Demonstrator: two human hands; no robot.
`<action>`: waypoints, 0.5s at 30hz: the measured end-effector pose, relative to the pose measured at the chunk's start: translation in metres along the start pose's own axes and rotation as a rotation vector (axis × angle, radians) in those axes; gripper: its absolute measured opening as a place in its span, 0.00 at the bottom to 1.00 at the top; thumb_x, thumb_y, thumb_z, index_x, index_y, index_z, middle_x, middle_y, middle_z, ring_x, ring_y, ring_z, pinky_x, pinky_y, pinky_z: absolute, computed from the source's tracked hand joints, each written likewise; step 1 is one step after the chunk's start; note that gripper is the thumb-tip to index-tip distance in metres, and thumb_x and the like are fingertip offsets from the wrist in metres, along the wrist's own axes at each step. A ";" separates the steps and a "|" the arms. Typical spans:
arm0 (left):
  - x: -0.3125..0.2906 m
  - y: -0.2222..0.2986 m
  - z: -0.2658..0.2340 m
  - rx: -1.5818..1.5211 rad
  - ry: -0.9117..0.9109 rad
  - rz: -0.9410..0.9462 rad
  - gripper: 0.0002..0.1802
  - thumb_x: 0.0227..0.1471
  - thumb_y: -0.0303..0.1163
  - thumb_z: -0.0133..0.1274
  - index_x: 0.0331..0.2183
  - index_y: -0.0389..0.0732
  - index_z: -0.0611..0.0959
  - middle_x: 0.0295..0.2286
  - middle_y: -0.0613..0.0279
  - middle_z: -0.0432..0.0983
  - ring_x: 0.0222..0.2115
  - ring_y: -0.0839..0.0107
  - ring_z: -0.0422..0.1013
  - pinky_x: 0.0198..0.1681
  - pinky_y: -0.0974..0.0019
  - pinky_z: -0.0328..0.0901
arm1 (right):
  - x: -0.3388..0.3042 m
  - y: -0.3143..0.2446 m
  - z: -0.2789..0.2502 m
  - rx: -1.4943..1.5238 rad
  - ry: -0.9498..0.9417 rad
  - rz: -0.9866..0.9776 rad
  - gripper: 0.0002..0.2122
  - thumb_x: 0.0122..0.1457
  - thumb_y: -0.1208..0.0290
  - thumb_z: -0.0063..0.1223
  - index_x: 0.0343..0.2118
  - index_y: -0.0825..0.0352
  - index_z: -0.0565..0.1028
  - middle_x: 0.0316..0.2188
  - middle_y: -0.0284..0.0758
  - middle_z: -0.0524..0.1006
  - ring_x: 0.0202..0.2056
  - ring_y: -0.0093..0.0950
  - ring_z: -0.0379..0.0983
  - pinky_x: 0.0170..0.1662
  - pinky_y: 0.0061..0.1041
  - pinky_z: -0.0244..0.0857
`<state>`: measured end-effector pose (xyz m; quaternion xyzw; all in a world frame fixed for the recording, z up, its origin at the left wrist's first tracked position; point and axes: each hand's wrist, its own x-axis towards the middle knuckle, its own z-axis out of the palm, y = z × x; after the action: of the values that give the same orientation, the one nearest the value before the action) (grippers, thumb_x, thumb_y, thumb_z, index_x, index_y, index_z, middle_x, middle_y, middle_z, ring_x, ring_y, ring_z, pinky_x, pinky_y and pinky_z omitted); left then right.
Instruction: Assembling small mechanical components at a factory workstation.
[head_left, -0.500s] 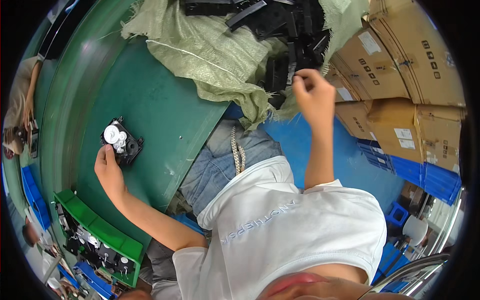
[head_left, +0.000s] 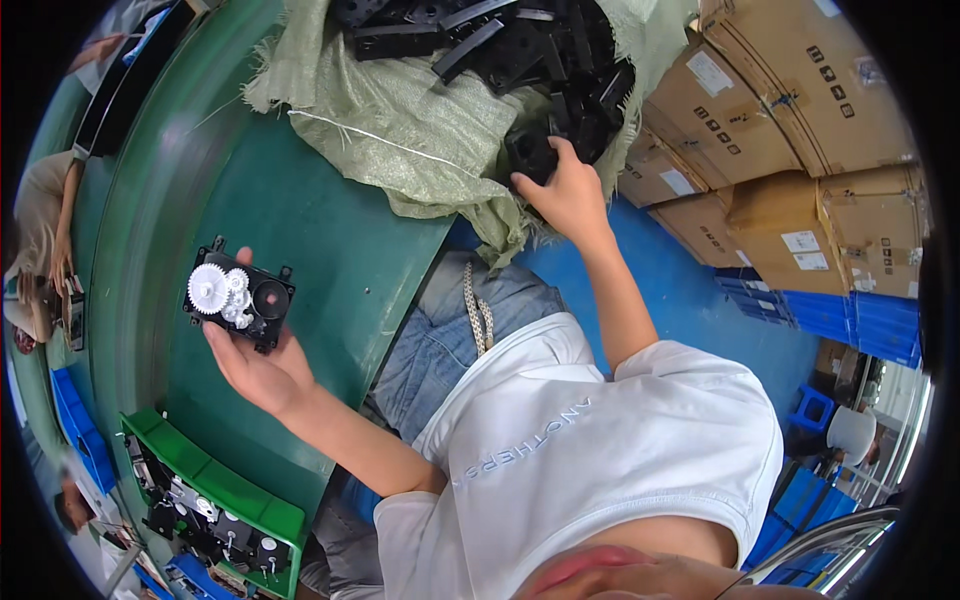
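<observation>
My left hand [head_left: 262,368] holds a black gear housing [head_left: 268,298] above the green bench, palm turned up, fingers behind it and thumb at its near edge. A large white gear [head_left: 208,288] and several smaller white gears sit on the housing's face. My right hand [head_left: 568,192] is at the mouth of a pale green woven sack [head_left: 400,120], thumb and fingers closed on the edge of a black plastic part [head_left: 530,150]. Many more black plastic parts [head_left: 510,55] lie heaped in the sack; the undersides of the fingers are hidden.
The green bench [head_left: 330,250] carries a green bin [head_left: 215,475] of gear assemblies at lower left. Stacked cardboard boxes [head_left: 760,120] and blue crates [head_left: 850,320] stand at right. Another person's arm [head_left: 68,220] shows at far left, near a blue tray [head_left: 82,430].
My left hand has lifted the gear housing off the bench and turned palm up under it. My right hand has shifted left, onto a black plastic part at the sack's mouth.
</observation>
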<state>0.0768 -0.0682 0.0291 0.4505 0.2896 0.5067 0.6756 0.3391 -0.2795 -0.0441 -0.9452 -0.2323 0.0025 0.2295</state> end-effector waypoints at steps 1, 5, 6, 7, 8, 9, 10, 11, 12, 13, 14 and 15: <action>-0.003 -0.003 0.004 -0.127 -0.049 -0.015 0.28 0.63 0.41 0.36 0.58 0.32 0.62 0.47 0.41 0.70 0.45 0.61 0.70 0.48 0.64 0.65 | -0.003 -0.004 -0.010 0.090 -0.032 0.007 0.27 0.52 0.61 0.56 0.51 0.74 0.67 0.24 0.44 0.79 0.23 0.40 0.77 0.30 0.33 0.71; -0.007 -0.011 0.027 -0.516 -0.229 -0.049 0.28 0.64 0.39 0.32 0.59 0.32 0.59 0.50 0.37 0.66 0.49 0.57 0.69 0.50 0.62 0.66 | -0.007 -0.011 -0.040 0.360 -0.112 0.030 0.26 0.51 0.67 0.57 0.52 0.73 0.66 0.31 0.46 0.80 0.22 0.39 0.76 0.31 0.32 0.72; -0.009 -0.011 0.037 -0.562 -0.251 -0.076 0.29 0.63 0.41 0.32 0.59 0.33 0.59 0.50 0.37 0.66 0.49 0.56 0.69 0.50 0.61 0.65 | -0.006 -0.005 -0.036 0.615 -0.104 -0.019 0.27 0.51 0.69 0.57 0.54 0.72 0.65 0.34 0.46 0.79 0.24 0.38 0.77 0.31 0.31 0.72; -0.012 -0.011 0.047 -0.604 -0.274 -0.105 0.29 0.63 0.42 0.32 0.59 0.34 0.59 0.50 0.38 0.67 0.49 0.54 0.68 0.51 0.60 0.65 | -0.005 0.001 -0.031 0.871 -0.099 -0.069 0.27 0.50 0.71 0.57 0.55 0.71 0.64 0.37 0.46 0.78 0.26 0.37 0.77 0.31 0.30 0.72; -0.014 -0.011 0.055 -0.645 -0.296 -0.133 0.30 0.63 0.43 0.33 0.60 0.34 0.60 0.49 0.38 0.67 0.49 0.53 0.68 0.51 0.60 0.65 | -0.003 0.005 -0.026 1.127 -0.097 -0.122 0.28 0.49 0.72 0.57 0.56 0.70 0.63 0.41 0.47 0.77 0.28 0.36 0.77 0.31 0.28 0.72; -0.015 -0.011 0.062 -0.685 -0.318 -0.160 0.30 0.62 0.44 0.33 0.60 0.35 0.60 0.49 0.38 0.67 0.49 0.52 0.68 0.51 0.59 0.64 | -0.001 0.008 -0.023 1.383 -0.097 -0.179 0.30 0.49 0.74 0.57 0.57 0.69 0.63 0.44 0.47 0.76 0.30 0.35 0.77 0.31 0.27 0.72; -0.014 -0.011 0.065 -0.686 -0.322 -0.148 0.30 0.62 0.44 0.33 0.60 0.35 0.60 0.49 0.38 0.67 0.49 0.52 0.68 0.51 0.59 0.64 | 0.002 0.003 -0.024 1.388 -0.096 -0.190 0.30 0.49 0.74 0.57 0.57 0.69 0.63 0.44 0.47 0.76 0.30 0.35 0.77 0.31 0.27 0.72; -0.012 -0.011 0.067 -0.680 -0.357 -0.148 0.30 0.62 0.44 0.34 0.59 0.35 0.60 0.49 0.38 0.67 0.48 0.52 0.68 0.51 0.58 0.64 | 0.006 -0.005 -0.027 1.576 -0.275 -0.300 0.29 0.50 0.73 0.56 0.57 0.67 0.62 0.48 0.47 0.72 0.34 0.37 0.76 0.34 0.29 0.72; -0.011 -0.012 0.068 -0.676 -0.386 -0.145 0.30 0.62 0.43 0.35 0.59 0.36 0.60 0.49 0.39 0.67 0.48 0.52 0.68 0.51 0.56 0.64 | 0.012 -0.016 -0.030 1.752 -0.471 -0.415 0.29 0.51 0.72 0.55 0.57 0.66 0.62 0.52 0.48 0.69 0.38 0.39 0.75 0.36 0.31 0.72; -0.010 -0.011 0.069 -0.669 -0.412 -0.139 0.29 0.61 0.43 0.36 0.59 0.36 0.60 0.49 0.39 0.67 0.48 0.52 0.68 0.51 0.55 0.64 | 0.016 -0.030 -0.034 1.916 -0.683 -0.532 0.28 0.52 0.71 0.54 0.58 0.64 0.61 0.56 0.48 0.65 0.42 0.41 0.74 0.39 0.32 0.73; -0.010 -0.010 0.069 -0.662 -0.436 -0.132 0.29 0.61 0.42 0.37 0.59 0.36 0.60 0.49 0.39 0.67 0.48 0.52 0.68 0.51 0.53 0.63 | 0.019 -0.043 -0.036 2.067 -0.912 -0.649 0.28 0.52 0.70 0.53 0.58 0.63 0.61 0.60 0.48 0.61 0.46 0.43 0.73 0.41 0.34 0.73; -0.011 -0.008 0.070 -0.660 -0.427 -0.111 0.29 0.61 0.42 0.37 0.59 0.36 0.60 0.49 0.39 0.67 0.48 0.52 0.68 0.51 0.53 0.63 | 0.020 -0.058 -0.038 2.066 -0.936 -0.663 0.28 0.52 0.70 0.53 0.58 0.63 0.61 0.60 0.48 0.61 0.46 0.43 0.73 0.41 0.34 0.73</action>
<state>0.1362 -0.1013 0.0509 0.2880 -0.0120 0.4303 0.8554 0.3355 -0.2413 0.0178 -0.1119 -0.4156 0.4755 0.7672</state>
